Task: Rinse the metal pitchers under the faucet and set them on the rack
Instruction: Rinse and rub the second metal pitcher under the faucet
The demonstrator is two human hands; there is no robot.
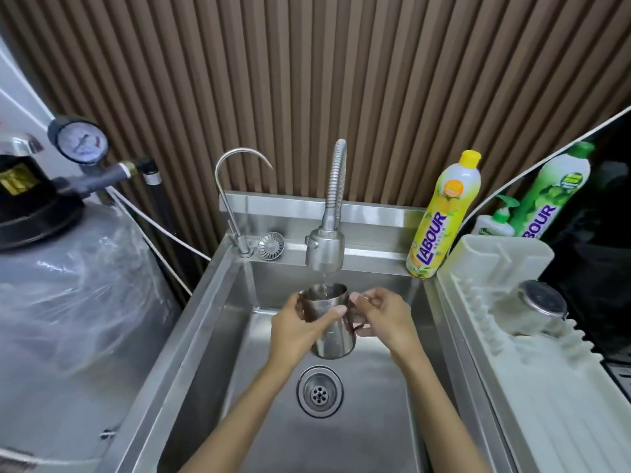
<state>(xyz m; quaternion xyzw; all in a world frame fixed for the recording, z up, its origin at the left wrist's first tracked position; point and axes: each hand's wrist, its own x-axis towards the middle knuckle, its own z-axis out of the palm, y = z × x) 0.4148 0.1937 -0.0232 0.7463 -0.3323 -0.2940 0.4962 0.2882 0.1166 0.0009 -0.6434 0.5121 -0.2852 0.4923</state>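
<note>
A steel pitcher (333, 331) is held upright over the sink (211, 312), right under the faucet head (325, 250). A thin stream of water runs into its open top. My left hand (296, 327) grips the pitcher's body from the left, thumb across its front. My right hand (382, 315) holds the handle on the pitcher's right side. A second steel pitcher (534, 310) lies upside down on the white drying rack (546, 397) to the right of the sink.
A thin gooseneck tap (235, 186) and a loose strainer (270, 245) sit at the sink's back left. The drain (320, 391) is below the pitcher. A yellow soap bottle (440, 216), a green bottle (553, 192) and a pump bottle (498, 221) stand at the back right. A wrapped tank (68, 302) fills the left.
</note>
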